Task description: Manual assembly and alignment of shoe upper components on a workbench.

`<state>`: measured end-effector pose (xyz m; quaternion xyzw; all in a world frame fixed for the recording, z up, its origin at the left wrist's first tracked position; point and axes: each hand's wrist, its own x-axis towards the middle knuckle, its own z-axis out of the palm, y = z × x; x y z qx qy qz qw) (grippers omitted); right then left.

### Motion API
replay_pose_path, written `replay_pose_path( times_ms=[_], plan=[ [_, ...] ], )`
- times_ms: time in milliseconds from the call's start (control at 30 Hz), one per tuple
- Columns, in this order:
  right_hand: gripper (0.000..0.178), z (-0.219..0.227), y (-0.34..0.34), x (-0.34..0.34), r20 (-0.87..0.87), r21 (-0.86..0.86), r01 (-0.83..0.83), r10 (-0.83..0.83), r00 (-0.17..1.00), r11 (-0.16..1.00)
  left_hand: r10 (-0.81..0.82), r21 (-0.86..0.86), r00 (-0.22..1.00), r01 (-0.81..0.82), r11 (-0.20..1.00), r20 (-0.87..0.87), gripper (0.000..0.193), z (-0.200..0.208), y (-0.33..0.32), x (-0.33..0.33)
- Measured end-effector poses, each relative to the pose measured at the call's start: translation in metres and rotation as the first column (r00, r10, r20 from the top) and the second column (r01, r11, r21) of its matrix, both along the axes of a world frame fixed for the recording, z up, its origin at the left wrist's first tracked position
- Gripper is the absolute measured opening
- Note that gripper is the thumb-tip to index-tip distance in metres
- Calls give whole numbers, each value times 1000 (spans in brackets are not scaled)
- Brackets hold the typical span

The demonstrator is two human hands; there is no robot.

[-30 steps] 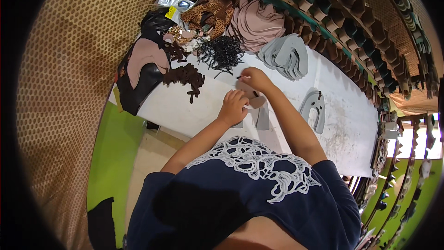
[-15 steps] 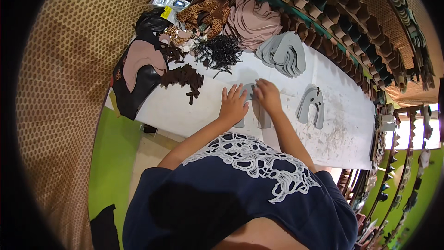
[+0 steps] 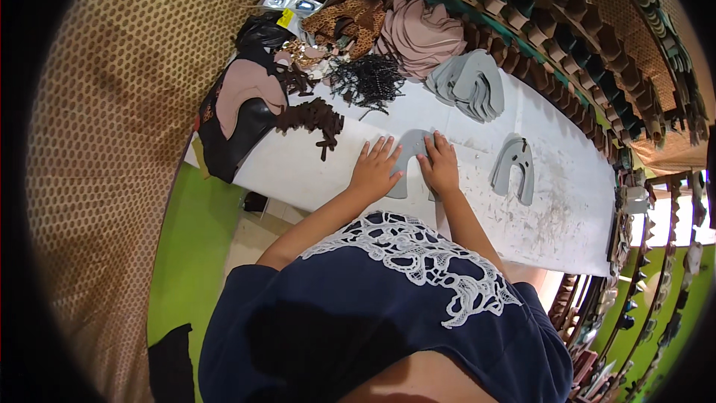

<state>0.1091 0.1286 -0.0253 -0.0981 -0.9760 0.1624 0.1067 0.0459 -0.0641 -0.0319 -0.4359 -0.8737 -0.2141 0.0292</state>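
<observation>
A grey U-shaped shoe-upper piece [image 3: 416,142] lies on the white-covered table with its curve away from me. My left hand [image 3: 375,168] rests on its left side, palm down with the fingers spread. On its right side lies my right hand [image 3: 443,170], fingers stretched out and thumb turned inward, covering most of that arm of the piece. Neither hand grips anything. To the right are similar grey pieces [image 3: 513,172], overlapping, with small dark brown strips on them.
Farther back sit a fanned stack of grey pieces [image 3: 477,88] and a pink stack [image 3: 419,33]. Left of my hands are black trims [image 3: 365,78], brown strips [image 3: 317,121] and a pink piece [image 3: 242,89] on black material. Racks of shoes [image 3: 574,52] line the far right side.
My right hand's fingers have straightened and moved off the top of the curve onto the right side. My left hand stays on the left side. The whole view has shifted slightly.
</observation>
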Motion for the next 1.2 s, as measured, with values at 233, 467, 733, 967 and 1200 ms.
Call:
replay_pose_path(
  times_ms=[233,467,733,967,1200],
  plan=[
    [50,-5,4,1,-6,34,-20,20,1000,999,-18,-20,1000,18,1000,19,56,1,-17,0],
    [36,10,-30,-17,-81,40,51,-48,996,998,149,-22,987,-148,989,63,51,13,-64,1],
    [20,15,-120,-87,-102,-81,-365,356,929,928,565,-75,821,-570,818,-76,81,9,-81,2],
    [18,10,-141,-107,-182,-34,-376,364,913,926,554,-172,832,-550,817,-28,78,10,-80,1],
    [18,14,-124,-94,-190,-276,-288,242,951,917,549,-156,833,-552,819,-62,74,2,-81,2]
  ],
)
